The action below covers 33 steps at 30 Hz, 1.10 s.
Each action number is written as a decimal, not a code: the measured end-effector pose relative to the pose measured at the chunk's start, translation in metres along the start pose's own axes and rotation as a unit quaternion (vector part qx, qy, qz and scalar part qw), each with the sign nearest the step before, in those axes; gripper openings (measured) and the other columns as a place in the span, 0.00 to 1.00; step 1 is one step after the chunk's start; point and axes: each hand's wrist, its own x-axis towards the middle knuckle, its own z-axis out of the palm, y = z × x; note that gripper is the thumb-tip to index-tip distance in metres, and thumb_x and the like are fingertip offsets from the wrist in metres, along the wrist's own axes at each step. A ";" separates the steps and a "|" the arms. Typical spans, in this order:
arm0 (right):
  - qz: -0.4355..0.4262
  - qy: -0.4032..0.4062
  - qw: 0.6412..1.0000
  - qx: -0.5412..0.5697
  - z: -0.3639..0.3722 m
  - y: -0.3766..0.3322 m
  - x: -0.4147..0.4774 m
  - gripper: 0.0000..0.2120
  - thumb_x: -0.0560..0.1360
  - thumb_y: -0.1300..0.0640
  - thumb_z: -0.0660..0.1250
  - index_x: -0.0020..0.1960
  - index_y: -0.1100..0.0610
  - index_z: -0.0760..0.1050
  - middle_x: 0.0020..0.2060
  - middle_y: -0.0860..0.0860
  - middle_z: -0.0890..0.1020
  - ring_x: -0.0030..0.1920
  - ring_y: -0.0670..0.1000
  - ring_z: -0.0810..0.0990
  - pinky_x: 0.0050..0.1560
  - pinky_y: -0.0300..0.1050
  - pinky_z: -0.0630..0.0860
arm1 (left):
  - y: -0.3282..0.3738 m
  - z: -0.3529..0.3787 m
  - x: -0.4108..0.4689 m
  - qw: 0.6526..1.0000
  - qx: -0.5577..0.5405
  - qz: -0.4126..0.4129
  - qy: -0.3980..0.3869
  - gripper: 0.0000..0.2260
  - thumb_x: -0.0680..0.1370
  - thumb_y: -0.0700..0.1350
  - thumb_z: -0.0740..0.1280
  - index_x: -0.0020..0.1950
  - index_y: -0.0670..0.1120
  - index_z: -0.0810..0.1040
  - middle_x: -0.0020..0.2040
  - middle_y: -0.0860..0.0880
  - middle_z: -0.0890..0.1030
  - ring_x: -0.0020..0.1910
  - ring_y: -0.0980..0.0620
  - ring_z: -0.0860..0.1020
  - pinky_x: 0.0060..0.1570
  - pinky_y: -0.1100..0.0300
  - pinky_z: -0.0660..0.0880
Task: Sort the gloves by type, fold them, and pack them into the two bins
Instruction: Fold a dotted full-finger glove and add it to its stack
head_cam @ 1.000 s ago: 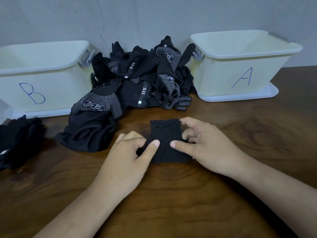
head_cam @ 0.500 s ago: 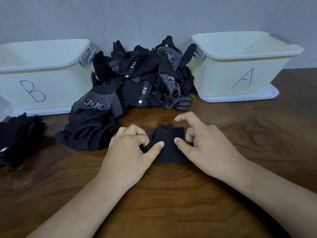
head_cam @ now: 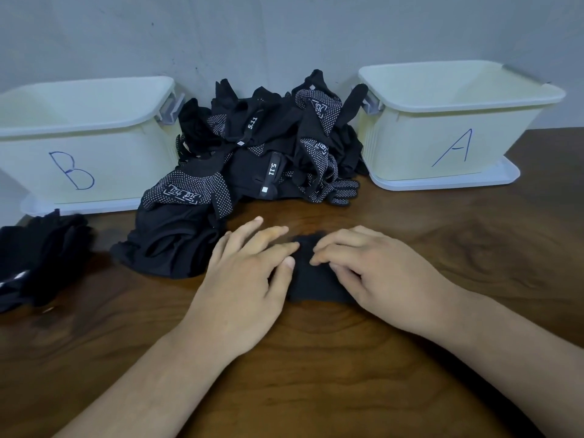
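A small folded black glove (head_cam: 311,281) lies on the wooden table (head_cam: 442,263) in front of me. My left hand (head_cam: 246,279) and my right hand (head_cam: 369,270) lie flat on it from either side, fingers pressing it down and covering most of it. Behind them, a pile of black gloves (head_cam: 262,153), some with white dots and some with "5.11" tags, leans against the wall. The cream bin marked B (head_cam: 79,140) stands at the left and the cream bin marked A (head_cam: 448,128) at the right. I cannot see into either bin.
Plain black gloves (head_cam: 170,241) lie in a flatter heap at the front left of the pile. Another dark heap of gloves (head_cam: 38,254) sits at the table's left edge, below bin B. A grey wall runs behind everything.
The glove has been folded smaller. My hands went from pinching its edges with fingertips to lying flat over it, fingers spread and pressing down.
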 end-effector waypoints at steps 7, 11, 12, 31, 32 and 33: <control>0.001 -0.037 0.999 0.031 -0.013 0.001 -0.002 0.18 0.83 0.41 0.57 0.66 0.42 0.81 0.66 0.36 0.79 0.66 0.40 0.75 0.72 0.37 0.64 | -0.006 -0.005 -0.002 0.986 0.002 0.162 -0.037 0.12 0.80 0.62 0.66 0.60 0.59 0.80 0.68 0.63 0.74 0.78 0.60 0.62 0.77 0.57 0.59; -0.013 -0.045 0.999 -0.016 -0.011 -0.001 -0.004 0.22 0.78 0.31 0.65 0.65 0.41 0.79 0.66 0.37 0.79 0.67 0.42 0.76 0.73 0.48 0.69 | -0.001 -0.004 0.001 0.988 -0.006 0.157 -0.009 0.08 0.84 0.56 0.65 0.59 0.56 0.79 0.61 0.62 0.78 0.72 0.59 0.70 0.73 0.58 0.65; -0.017 -0.030 0.999 -0.010 -0.010 0.000 -0.004 0.18 0.79 0.35 0.66 0.64 0.42 0.79 0.63 0.37 0.81 0.64 0.42 0.78 0.70 0.49 0.72 | 0.001 -0.005 0.001 0.989 -0.022 0.145 -0.002 0.07 0.85 0.55 0.65 0.59 0.56 0.79 0.60 0.63 0.78 0.70 0.59 0.72 0.71 0.57 0.69; 0.206 0.065 0.797 0.564 -0.012 0.006 0.009 0.11 0.80 0.60 0.71 0.63 0.55 0.82 0.54 0.54 0.88 0.53 0.51 0.87 0.52 0.44 0.82 | 0.015 -0.012 -0.003 0.856 -0.509 -0.095 -0.012 0.13 0.82 0.53 0.63 0.61 0.60 0.85 0.60 0.52 0.86 0.58 0.49 0.86 0.61 0.46 0.81; 0.211 0.061 0.787 0.576 -0.012 0.006 0.010 0.15 0.80 0.60 0.71 0.66 0.52 0.80 0.54 0.55 0.87 0.52 0.51 0.86 0.50 0.46 0.82 | 0.014 -0.011 -0.003 0.851 -0.515 -0.100 -0.008 0.14 0.82 0.53 0.64 0.63 0.61 0.85 0.60 0.52 0.86 0.59 0.49 0.86 0.60 0.46 0.82; 0.211 0.057 0.775 0.593 -0.013 0.008 0.011 0.21 0.80 0.60 0.71 0.70 0.48 0.76 0.56 0.56 0.87 0.54 0.53 0.86 0.51 0.49 0.83 | 0.013 -0.011 -0.002 0.848 -0.519 -0.104 -0.004 0.15 0.81 0.53 0.65 0.65 0.62 0.84 0.62 0.53 0.86 0.59 0.49 0.85 0.60 0.47 0.82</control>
